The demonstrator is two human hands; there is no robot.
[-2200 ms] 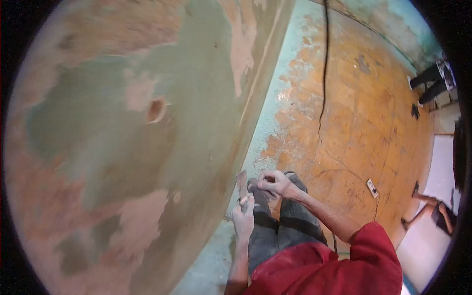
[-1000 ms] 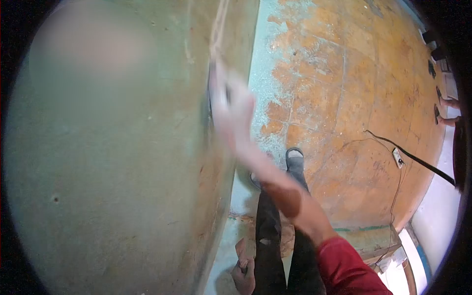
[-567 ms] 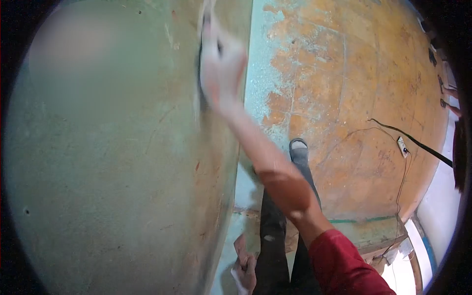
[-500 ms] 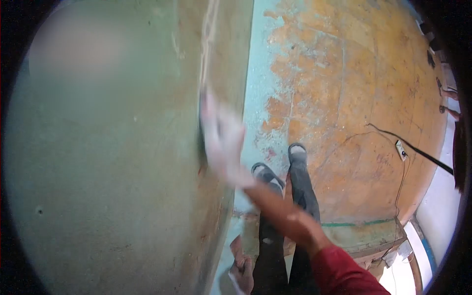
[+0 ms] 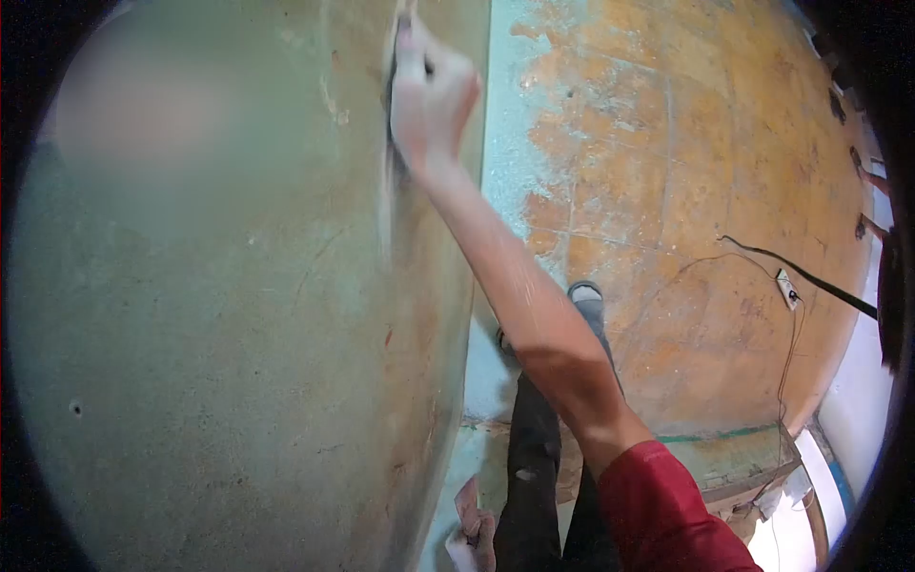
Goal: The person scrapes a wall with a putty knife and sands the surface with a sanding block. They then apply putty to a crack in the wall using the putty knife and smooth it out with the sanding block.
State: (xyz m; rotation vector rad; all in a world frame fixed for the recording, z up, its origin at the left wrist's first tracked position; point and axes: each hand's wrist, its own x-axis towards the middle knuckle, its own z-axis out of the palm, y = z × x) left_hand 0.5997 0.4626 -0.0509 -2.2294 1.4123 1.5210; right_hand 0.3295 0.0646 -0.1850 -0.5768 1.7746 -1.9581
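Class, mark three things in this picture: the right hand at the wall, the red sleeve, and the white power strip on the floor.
Right hand (image 5: 431, 119): head view, back of the hand.
Red sleeve (image 5: 664, 505): head view, middle of the cloth.
White power strip (image 5: 785, 284): head view, its casing.

Red sleeve (image 5: 670, 507), dark, pale-smudged trousers (image 5: 534, 448)

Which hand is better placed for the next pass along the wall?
Right, I'd say. The right hand is already up against the green wall, at the pale streak. The left hand is low, beside the legs, holding a flat pinkish piece.
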